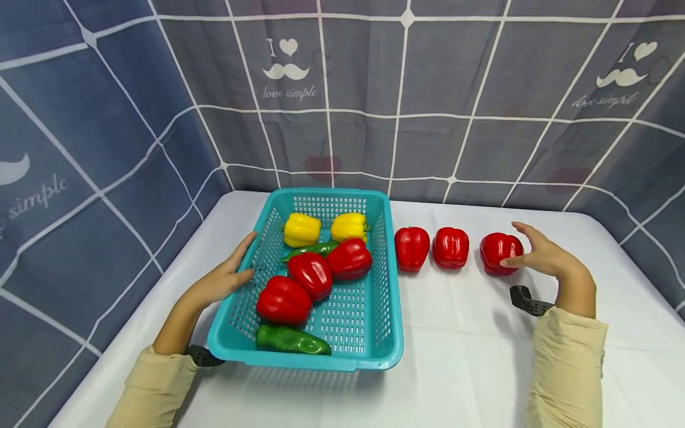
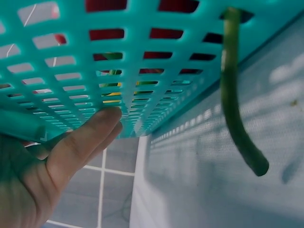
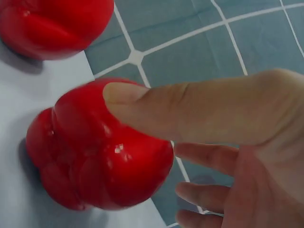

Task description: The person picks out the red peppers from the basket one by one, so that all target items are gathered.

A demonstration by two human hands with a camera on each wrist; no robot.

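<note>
My left hand (image 1: 222, 282) is at the left rim of a turquoise plastic basket (image 1: 396, 297), its thumb over the rim and its fingers along the outer wall. Inside lie red bell peppers (image 1: 283, 300), yellow bell peppers (image 1: 302, 230) and green peppers (image 1: 292, 340). A green stem (image 2: 232, 99) pokes out through the basket wall in the left wrist view. On the right, my right hand (image 1: 548, 255) spreads around the rightmost red bell pepper (image 1: 495, 252) on the table. Its thumb (image 3: 156, 109) overlaps that pepper in the right wrist view, with the other fingers apart from it.
Two more red bell peppers, one beside the basket (image 1: 411, 248) and one in the middle (image 1: 451, 248), line up on the white table (image 1: 460, 356). A grey checked curtain (image 1: 364, 77) hangs behind the table and along its sides.
</note>
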